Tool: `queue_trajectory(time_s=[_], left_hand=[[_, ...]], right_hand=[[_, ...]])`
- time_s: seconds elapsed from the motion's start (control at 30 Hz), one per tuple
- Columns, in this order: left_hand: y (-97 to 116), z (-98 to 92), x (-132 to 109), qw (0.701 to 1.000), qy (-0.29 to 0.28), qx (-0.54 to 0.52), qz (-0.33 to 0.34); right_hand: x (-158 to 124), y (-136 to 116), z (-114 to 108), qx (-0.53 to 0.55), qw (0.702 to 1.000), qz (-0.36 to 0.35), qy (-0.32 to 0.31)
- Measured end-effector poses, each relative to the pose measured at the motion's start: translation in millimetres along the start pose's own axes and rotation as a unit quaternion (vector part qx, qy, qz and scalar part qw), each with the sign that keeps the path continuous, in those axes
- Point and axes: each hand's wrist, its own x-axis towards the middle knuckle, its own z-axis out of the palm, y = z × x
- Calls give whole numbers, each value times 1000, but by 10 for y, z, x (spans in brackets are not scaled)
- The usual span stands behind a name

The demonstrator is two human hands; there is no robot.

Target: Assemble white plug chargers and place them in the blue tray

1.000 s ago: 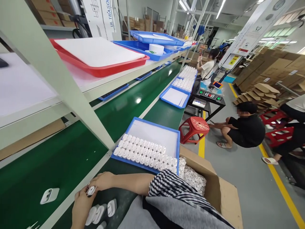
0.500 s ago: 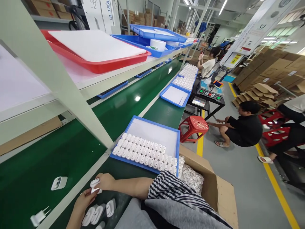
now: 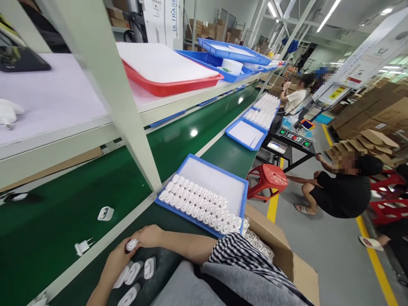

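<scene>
Low in the head view, my left hand (image 3: 118, 259) and my right hand (image 3: 149, 236) meet over the green bench. Between their fingertips is a white oval charger housing (image 3: 131, 245), gripped from both sides. Just below lie several similar white housings (image 3: 134, 273), partly covered by my left hand. Beyond my right forearm, a blue-rimmed tray (image 3: 247, 193) holds packed rows of white housings (image 3: 191, 199) on a white sheet.
On the green belt (image 3: 63, 233) lie a white housing (image 3: 105, 213) and a two-pin plug (image 3: 83, 246). A cardboard box (image 3: 302, 272) with small white parts stands at my right. A shelf post (image 3: 137, 148) rises beside the tray. A person in black (image 3: 347, 191) crouches near a red stool (image 3: 270, 180).
The view has swung left, so the scene sits further right. Two white pieces showed between my hands before; now one oval face is visible, with my hands closer around it.
</scene>
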Motion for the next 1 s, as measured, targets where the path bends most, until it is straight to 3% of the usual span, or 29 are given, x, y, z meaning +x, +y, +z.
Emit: queue_trajectory(time_s=[0.17, 0.27, 0.37, 0.47, 0.8, 0.9, 1.0], left_hand=[[92, -75, -62, 998, 1, 48, 36], [253, -136, -147, 997, 14, 39, 63], [338, -209, -190, 997, 7, 32, 66], [303, -255, -190, 999, -7, 23, 46], [269, -190, -262, 993, -15, 96, 59], [323, -204, -266, 993, -19, 112, 35], [394, -262, -226, 991, -64, 115, -17]], right_hand=[[-5, -87, -106, -38, 999, 28, -25], [-73, -170, -198, -25, 996, 89, -16], [-93, -168, -251, -13, 997, 64, -47], [-42, -113, -234, 18, 994, 86, -62], [6, -195, -241, -67, 990, 55, -113], [87, -203, -301, -101, 982, 34, -159], [159, -209, -336, -118, 976, 25, -182]])
